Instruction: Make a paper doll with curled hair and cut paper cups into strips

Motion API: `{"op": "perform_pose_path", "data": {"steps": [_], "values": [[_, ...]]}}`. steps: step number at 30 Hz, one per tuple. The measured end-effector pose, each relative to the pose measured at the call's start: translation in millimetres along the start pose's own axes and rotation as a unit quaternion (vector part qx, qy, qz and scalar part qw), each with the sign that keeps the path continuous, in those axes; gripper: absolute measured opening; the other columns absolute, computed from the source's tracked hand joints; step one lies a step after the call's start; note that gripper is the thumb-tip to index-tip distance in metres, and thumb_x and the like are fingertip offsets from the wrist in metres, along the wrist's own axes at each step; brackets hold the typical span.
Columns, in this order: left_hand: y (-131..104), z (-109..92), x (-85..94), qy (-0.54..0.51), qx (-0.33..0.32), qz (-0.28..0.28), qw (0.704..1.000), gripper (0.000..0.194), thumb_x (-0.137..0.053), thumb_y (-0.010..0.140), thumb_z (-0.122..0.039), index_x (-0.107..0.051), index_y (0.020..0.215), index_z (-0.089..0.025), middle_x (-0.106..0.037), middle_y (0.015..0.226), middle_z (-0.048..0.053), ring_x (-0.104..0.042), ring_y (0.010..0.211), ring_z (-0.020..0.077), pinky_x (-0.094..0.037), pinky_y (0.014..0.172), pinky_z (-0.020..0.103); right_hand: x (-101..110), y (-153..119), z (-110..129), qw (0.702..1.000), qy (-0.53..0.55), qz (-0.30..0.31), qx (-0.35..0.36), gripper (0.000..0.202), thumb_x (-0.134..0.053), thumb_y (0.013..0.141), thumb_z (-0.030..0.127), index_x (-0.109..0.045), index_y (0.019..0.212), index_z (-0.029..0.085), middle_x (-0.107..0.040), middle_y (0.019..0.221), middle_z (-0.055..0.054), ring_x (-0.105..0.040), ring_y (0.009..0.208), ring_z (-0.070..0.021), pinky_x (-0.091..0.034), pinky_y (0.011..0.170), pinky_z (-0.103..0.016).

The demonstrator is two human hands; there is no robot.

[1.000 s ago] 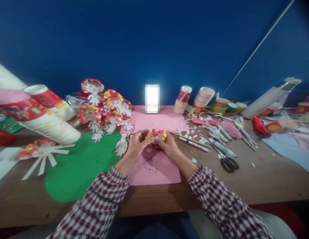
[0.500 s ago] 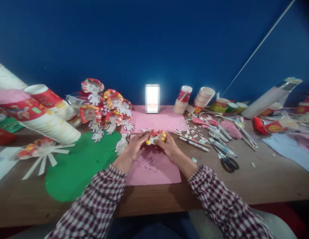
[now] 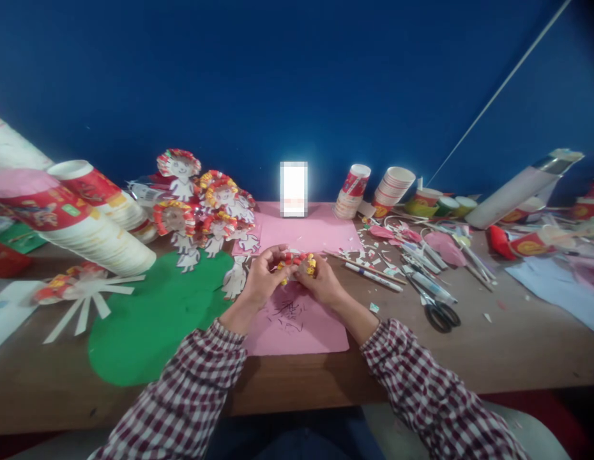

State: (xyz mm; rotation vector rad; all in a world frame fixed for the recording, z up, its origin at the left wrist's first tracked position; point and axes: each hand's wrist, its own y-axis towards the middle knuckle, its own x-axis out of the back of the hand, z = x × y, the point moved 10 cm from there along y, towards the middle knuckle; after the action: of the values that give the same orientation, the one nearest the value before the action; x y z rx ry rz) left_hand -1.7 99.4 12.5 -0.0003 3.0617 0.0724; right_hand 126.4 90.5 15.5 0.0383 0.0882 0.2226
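Note:
Between my hands is a small paper-cup craft (image 3: 295,259) with a curled red and yellow rim, held above a pink sheet (image 3: 297,342) with dark pen marks. My left hand (image 3: 263,275) grips its left side, thumb across the front. On the right side, the fingers of my right hand (image 3: 320,280) are closed round it. My fingers hide much of its middle. Just left of my left hand lies a white paper animal cutout (image 3: 235,278).
Finished lion-like cup figures (image 3: 179,167) cluster at back left by a green sheet (image 3: 148,319). Stacked paper cups (image 3: 105,230) lean at left. To the right are a marker (image 3: 373,278), scissors (image 3: 438,313) and paper scraps. A bright pixelated rectangle (image 3: 294,188) stands against the blue wall.
My left hand has shifted its hold, with its fingers raised and curled more over the cup craft. The craft has turned a little, and its white middle shows less.

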Motion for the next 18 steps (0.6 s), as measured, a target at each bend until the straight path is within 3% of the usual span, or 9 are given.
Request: {"op": "perform_pose_path", "data": {"steps": [8,18], "values": [[-1,1,-0.9,-0.036,0.006,0.009,0.999,0.040,-0.068,0.073,-0.030,-0.058,0.109,-0.017,-0.065,0.089,0.004,-0.061,0.080,0.0123,-0.047,0.063,0.022,-3,2,-18,0.997,0.064,0.015,-0.044,0.038,-0.070,0.066,0.029,-0.050,0.097,0.019,-0.057,0.075,0.002,-0.051,0.062,-0.0115,-0.044,0.056,-0.023],[-2,-2,0.6,-0.013,0.017,-0.002,1.000,0.036,-0.065,0.073,-0.029,-0.059,0.107,-0.017,-0.065,0.090,0.004,-0.056,0.064,0.0077,-0.044,0.053,0.019,-6,1,-19,0.995,0.079,0.027,-0.053,0.043,-0.073,0.065,0.028,-0.051,0.100,0.019,-0.058,0.075,0.002,-0.051,0.060,-0.0106,-0.044,0.053,-0.023]]}}
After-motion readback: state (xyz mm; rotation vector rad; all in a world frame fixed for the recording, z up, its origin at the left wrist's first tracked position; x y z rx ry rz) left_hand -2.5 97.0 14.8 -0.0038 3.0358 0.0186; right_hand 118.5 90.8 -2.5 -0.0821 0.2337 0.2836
